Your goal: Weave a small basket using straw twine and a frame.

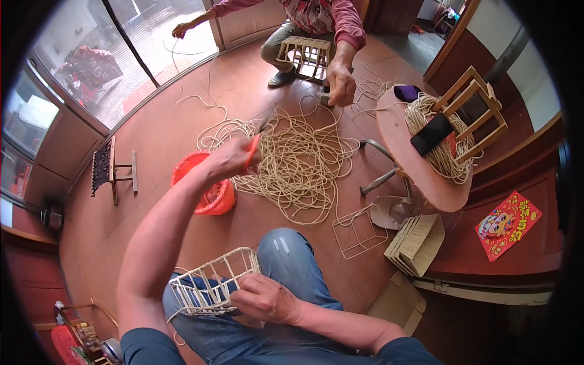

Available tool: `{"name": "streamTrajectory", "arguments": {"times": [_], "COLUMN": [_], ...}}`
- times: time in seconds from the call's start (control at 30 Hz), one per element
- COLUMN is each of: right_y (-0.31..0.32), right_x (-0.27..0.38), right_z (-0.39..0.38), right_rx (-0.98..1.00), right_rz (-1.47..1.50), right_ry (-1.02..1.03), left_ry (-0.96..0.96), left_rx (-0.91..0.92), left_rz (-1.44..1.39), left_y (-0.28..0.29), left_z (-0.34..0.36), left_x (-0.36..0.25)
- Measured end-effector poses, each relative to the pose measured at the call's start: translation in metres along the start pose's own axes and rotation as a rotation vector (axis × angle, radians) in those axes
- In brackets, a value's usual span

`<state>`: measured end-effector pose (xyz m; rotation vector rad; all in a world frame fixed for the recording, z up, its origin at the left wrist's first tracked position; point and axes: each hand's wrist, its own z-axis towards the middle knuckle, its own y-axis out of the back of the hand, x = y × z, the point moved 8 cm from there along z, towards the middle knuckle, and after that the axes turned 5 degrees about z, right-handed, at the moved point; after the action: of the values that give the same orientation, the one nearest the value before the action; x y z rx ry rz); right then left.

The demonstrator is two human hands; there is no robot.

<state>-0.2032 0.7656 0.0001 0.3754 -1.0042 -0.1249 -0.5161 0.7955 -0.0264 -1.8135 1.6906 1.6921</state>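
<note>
My left hand (240,158) is raised over the heap of cream cord (298,170), closed around orange-handled scissors (252,149), whose dark blades seem to point away from me. On my lap rests a small basket frame (204,274) partly wound with cream cord, its upright bars showing. My right hand (264,297) grips its near right side with curled fingers. A red plastic bucket (216,201) stands on the floor behind my left forearm, partly hidden by it.
A co-worker (316,18) crouches opposite with a woven frame, pulling cord. At right are an oval table (450,194) with coiled cord, phone and wooden stool, stacked baskets (413,246) and a wire frame (359,231). A low stool (104,167) stands at left.
</note>
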Motion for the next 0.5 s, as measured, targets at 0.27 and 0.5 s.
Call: {"name": "streamTrajectory", "arguments": {"times": [0.27, 0.5], "right_y": [0.0, -0.003], "right_x": [0.001, 0.005], "right_z": [-0.004, -0.002], "right_rx": [-0.07, -0.099], "right_rz": [-0.022, -0.058], "right_ry": [0.02, 0.018], "left_ry": [0.642, 0.946], "left_rx": [-0.505, -0.507], "left_rz": [0.247, -0.186], "left_y": [0.05, -0.185], "left_z": [-0.283, -0.548], "left_x": [0.277, 0.487]}}
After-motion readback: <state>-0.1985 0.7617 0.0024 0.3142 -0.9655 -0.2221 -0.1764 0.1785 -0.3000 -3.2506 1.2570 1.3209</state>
